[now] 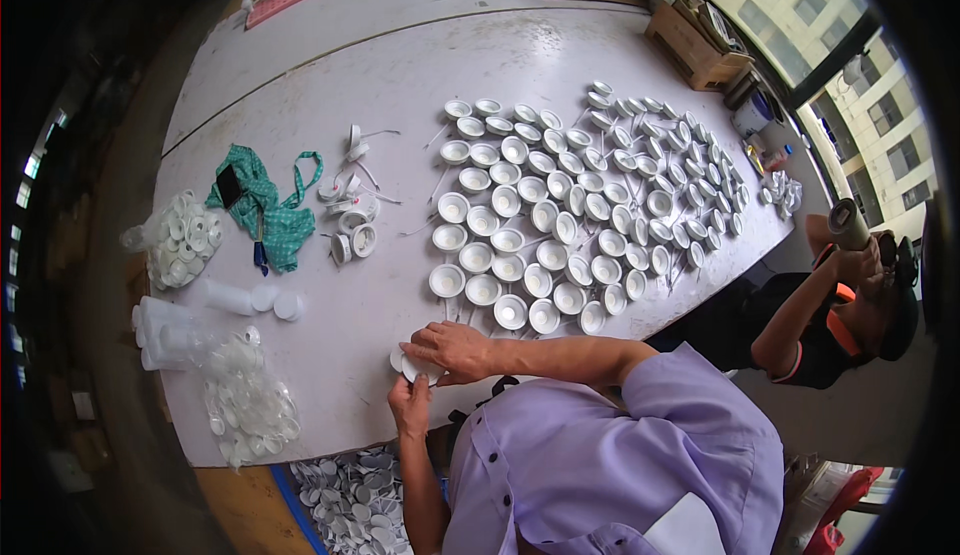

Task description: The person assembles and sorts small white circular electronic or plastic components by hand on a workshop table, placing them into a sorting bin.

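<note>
At the near edge of the table my left hand (410, 405) pinches white round discs (422, 370) from below. Over their far side lies my right hand (452, 349), its fingers bent onto the same discs. At least two discs overlap there; the fingers partly hide them. Just beyond my hands spread many white round downlights (510, 312), cup-shaped with rims, several with thin wires sticking out. A smaller loose cluster of downlights (363, 240) lies farther left, some tipped on their sides.
Stacked white discs (230, 297) and clear bags of white parts (250, 410) lie on the left. Beside them is a green cloth (275, 215) with a dark phone. Below the table edge, a blue-edged bin (350, 500) holds white parts. Another person (830, 315) stands at right.
</note>
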A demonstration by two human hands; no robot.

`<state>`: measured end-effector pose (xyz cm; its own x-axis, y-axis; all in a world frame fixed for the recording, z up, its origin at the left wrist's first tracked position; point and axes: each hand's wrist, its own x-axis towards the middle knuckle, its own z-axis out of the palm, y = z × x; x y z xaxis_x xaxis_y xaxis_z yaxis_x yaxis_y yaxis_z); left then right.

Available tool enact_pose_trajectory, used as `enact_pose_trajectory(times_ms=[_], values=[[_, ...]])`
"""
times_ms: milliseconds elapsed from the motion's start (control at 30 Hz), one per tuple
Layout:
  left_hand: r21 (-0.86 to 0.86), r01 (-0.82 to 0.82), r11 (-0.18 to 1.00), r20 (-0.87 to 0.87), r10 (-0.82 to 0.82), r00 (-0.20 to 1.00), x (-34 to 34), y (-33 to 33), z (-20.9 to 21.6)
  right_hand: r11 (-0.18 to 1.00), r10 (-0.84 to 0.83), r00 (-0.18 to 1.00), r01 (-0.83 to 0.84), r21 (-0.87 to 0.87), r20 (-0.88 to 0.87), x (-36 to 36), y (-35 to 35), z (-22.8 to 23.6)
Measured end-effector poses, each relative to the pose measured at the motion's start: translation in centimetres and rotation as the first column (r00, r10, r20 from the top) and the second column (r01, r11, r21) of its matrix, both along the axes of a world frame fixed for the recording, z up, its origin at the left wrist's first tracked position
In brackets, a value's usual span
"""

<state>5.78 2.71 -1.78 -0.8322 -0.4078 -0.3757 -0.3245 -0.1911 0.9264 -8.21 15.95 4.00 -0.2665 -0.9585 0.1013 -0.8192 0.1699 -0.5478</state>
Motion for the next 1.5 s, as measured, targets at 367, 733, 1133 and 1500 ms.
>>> enact_pose_trajectory(times_ms=[367,733,1133,1500], values=[[0.108,0.025,0.994,0.007,-0.026,1.000,-7.3,0.4,2.3,0.991,-0.125,0.970,0.132,-0.019,0.208,-10.9,1.7,0.1],[-0.088,-0.176,0.980,0.033,0.180,0.983,-5.5,-1.4,-0.6,0.889,-0.355,0.900,0.409,0.207,-0.255,-32.2,-3.8,-6.6],[-0.003,-0.316,0.949,0.066,0.315,0.947,-3.4,-1.4,-1.9,0.844,-0.351,0.830,0.481,0.238,-0.432,-36.0,-6.2,-8.5],[-0.098,-0.297,0.950,0.032,0.301,0.953,-2.0,-2.1,-0.2,0.784,-0.618,0.781,0.620,0.004,0.091,-17.1,-17.2,-10.9]])
